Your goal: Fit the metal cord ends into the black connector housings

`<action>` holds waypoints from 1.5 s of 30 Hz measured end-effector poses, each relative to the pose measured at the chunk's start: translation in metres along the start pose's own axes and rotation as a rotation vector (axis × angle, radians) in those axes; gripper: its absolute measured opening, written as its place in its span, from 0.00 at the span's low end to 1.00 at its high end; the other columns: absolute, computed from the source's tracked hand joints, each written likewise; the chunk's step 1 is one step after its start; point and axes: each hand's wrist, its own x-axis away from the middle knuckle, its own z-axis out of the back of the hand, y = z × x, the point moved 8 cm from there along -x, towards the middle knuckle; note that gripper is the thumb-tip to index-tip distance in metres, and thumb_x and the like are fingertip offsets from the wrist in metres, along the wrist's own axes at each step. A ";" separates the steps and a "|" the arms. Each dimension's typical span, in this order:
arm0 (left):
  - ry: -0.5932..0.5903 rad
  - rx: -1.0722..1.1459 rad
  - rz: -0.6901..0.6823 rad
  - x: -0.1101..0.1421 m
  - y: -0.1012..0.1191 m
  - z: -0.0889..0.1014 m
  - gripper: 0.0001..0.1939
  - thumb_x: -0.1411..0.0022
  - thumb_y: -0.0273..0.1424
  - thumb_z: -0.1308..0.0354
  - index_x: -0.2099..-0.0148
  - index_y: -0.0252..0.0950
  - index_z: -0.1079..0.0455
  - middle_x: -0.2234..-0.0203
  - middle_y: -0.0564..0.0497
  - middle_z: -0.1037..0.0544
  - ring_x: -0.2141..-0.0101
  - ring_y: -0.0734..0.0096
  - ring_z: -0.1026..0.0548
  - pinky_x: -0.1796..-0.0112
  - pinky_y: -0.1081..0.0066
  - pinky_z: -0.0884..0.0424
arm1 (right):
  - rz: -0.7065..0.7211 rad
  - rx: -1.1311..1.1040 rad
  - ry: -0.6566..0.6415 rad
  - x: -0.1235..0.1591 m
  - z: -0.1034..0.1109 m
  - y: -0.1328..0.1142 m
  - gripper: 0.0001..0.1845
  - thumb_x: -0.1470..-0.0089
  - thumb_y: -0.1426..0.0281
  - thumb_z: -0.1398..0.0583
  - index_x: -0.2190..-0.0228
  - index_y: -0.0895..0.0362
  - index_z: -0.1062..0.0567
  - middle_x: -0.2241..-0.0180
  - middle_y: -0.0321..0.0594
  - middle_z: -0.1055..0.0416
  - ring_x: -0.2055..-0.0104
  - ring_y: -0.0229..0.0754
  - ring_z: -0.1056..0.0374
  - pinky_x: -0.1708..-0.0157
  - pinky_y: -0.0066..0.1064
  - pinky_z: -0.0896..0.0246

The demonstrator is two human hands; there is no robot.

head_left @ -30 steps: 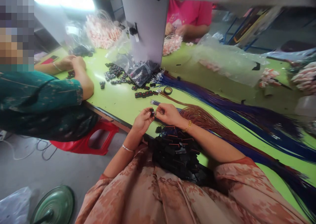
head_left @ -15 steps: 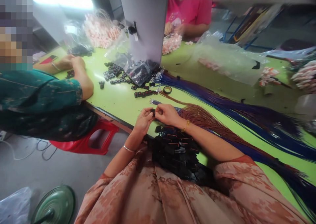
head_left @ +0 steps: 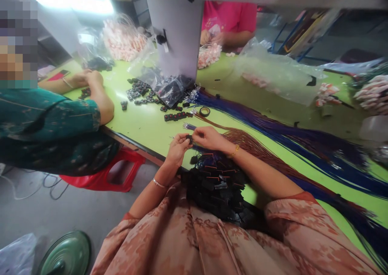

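My left hand (head_left: 178, 150) pinches a small black plastic connector (head_left: 189, 139) between thumb and fingertips, over the near edge of the green table. Just right of it is my right hand (head_left: 214, 139), its thumb and forefinger closed together; whatever they hold is too small to make out. Below both hands, against my body, lies a heap of black connector pieces (head_left: 216, 182) with thin orange strips among them. Brown wires (head_left: 257, 149) run from beside my right wrist toward the lower right. Blue wires with bare metal ends (head_left: 188, 126) lie just beyond my hands.
A row of black connectors with red spots (head_left: 175, 116) and a black tape roll (head_left: 205, 111) lie ahead. Loose connectors (head_left: 141, 91) and a plastic bag (head_left: 172, 89) sit near a grey post (head_left: 177, 36). A co-worker's arm (head_left: 101, 101) rests at left; another person (head_left: 228, 22) sits opposite.
My right hand has drawn slightly to the right, away from the black connector, which now shows more plainly. My left hand has kept its pinch, almost in place.
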 end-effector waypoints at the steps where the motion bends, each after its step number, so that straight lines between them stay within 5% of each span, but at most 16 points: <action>1: -0.007 0.000 0.000 0.000 0.000 -0.001 0.12 0.50 0.23 0.36 0.62 0.34 0.32 0.70 0.53 0.26 0.70 0.78 0.28 0.64 0.74 0.31 | -0.032 0.010 0.027 -0.005 0.008 0.009 0.12 0.46 0.68 0.46 0.75 0.58 0.26 0.76 0.37 0.29 0.74 0.36 0.39 0.72 0.27 0.49; 4: -0.024 0.000 0.005 -0.003 -0.001 -0.003 0.12 0.49 0.23 0.37 0.61 0.34 0.32 0.69 0.51 0.25 0.70 0.77 0.27 0.65 0.73 0.30 | -0.219 0.264 0.164 -0.020 0.033 0.046 0.11 0.46 0.67 0.45 0.71 0.58 0.24 0.70 0.43 0.25 0.70 0.41 0.35 0.70 0.30 0.47; 10: -0.027 0.022 0.020 -0.008 -0.003 -0.001 0.11 0.49 0.22 0.37 0.62 0.33 0.32 0.69 0.51 0.26 0.68 0.76 0.27 0.63 0.72 0.30 | -0.371 0.552 0.031 -0.038 0.020 0.080 0.14 0.43 0.69 0.49 0.63 0.60 0.25 0.61 0.58 0.26 0.61 0.52 0.31 0.64 0.36 0.43; 15: -0.030 0.037 0.038 -0.007 -0.003 -0.001 0.11 0.50 0.22 0.37 0.62 0.33 0.32 0.68 0.50 0.25 0.66 0.74 0.26 0.64 0.72 0.31 | -0.365 0.568 -0.046 -0.037 0.010 0.078 0.15 0.44 0.69 0.48 0.58 0.64 0.29 0.58 0.64 0.28 0.59 0.58 0.31 0.61 0.41 0.42; 19: -0.107 -0.014 -0.005 0.000 0.001 -0.013 0.13 0.50 0.26 0.35 0.61 0.34 0.31 0.67 0.50 0.24 0.66 0.74 0.27 0.64 0.72 0.31 | -0.360 0.519 -0.002 -0.034 0.016 0.074 0.15 0.43 0.69 0.49 0.56 0.63 0.31 0.62 0.59 0.27 0.63 0.54 0.31 0.62 0.39 0.43; 27: -0.534 -0.585 -0.276 0.050 0.002 -0.075 0.13 0.49 0.23 0.38 0.60 0.39 0.24 0.65 0.49 0.22 0.65 0.68 0.28 0.58 0.69 0.33 | -0.091 0.156 0.194 -0.039 0.022 0.031 0.07 0.47 0.71 0.48 0.71 0.57 0.30 0.73 0.40 0.29 0.72 0.40 0.39 0.69 0.30 0.47; 30: -0.439 -0.521 -0.234 0.042 -0.003 -0.065 0.12 0.49 0.22 0.39 0.60 0.38 0.25 0.66 0.49 0.22 0.65 0.69 0.27 0.58 0.69 0.33 | -0.075 0.019 0.226 -0.030 0.017 0.014 0.05 0.48 0.71 0.47 0.72 0.56 0.32 0.75 0.37 0.31 0.75 0.37 0.40 0.72 0.29 0.48; 36: -0.066 -0.004 -0.001 -0.005 -0.008 -0.009 0.10 0.48 0.24 0.38 0.62 0.34 0.32 0.67 0.51 0.25 0.67 0.75 0.27 0.60 0.70 0.31 | -0.025 -0.021 0.271 0.003 0.009 -0.008 0.03 0.49 0.71 0.46 0.72 0.56 0.32 0.74 0.37 0.32 0.73 0.37 0.40 0.71 0.28 0.47; 45: -0.108 0.198 0.068 -0.020 -0.007 -0.007 0.10 0.47 0.18 0.42 0.61 0.33 0.31 0.69 0.51 0.26 0.68 0.77 0.27 0.63 0.75 0.30 | -0.064 -0.043 0.256 0.015 0.008 0.007 0.04 0.52 0.70 0.43 0.76 0.57 0.31 0.78 0.33 0.35 0.76 0.34 0.43 0.74 0.27 0.51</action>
